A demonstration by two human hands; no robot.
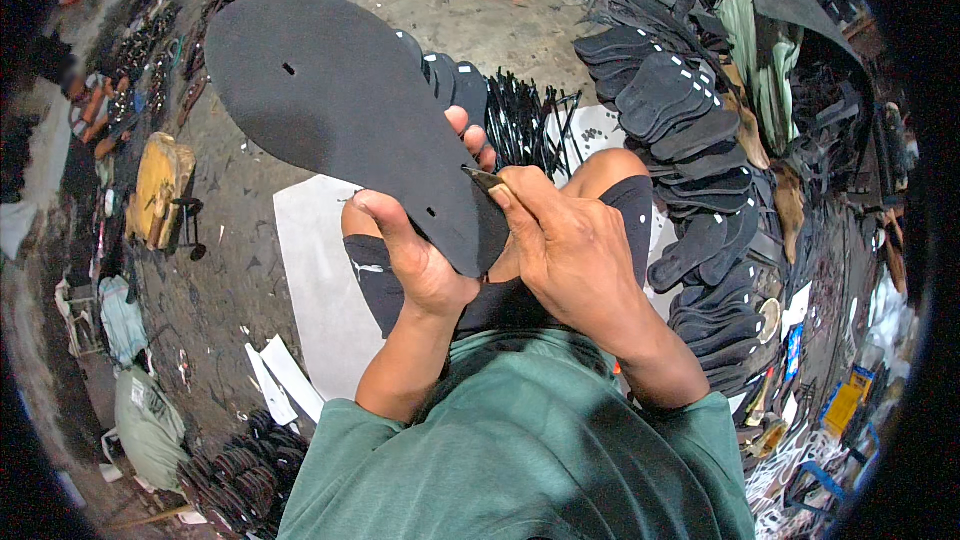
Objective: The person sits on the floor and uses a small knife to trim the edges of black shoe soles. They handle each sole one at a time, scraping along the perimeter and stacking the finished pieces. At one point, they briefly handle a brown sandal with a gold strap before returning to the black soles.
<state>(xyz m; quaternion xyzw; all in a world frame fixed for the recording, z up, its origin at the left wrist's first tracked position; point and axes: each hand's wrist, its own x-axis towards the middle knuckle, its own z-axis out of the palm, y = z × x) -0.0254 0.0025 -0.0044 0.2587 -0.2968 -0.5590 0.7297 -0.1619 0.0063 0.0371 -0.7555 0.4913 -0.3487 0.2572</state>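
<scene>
A large black sandal sole (330,105) with two small slots is tilted up in front of me, its wide end at the upper left. My left hand (428,265) grips its narrow end, thumb along the near edge and fingertips showing past the far edge. In my right hand (580,245) is a small dark blade (483,178), pinched between thumb and fingers. Its tip meets the sole's right edge; its handle is hidden in the hand. Behind the sole, a bundle of thin black strips (525,125) lies near my knees.
Stacked black soles (690,150) with white tags run along my right side. A white sheet (318,270) lies under my legs. At left stands a worn yellow block (160,190). White strips (285,380) and a pile of dark pieces (245,475) lie at the lower left.
</scene>
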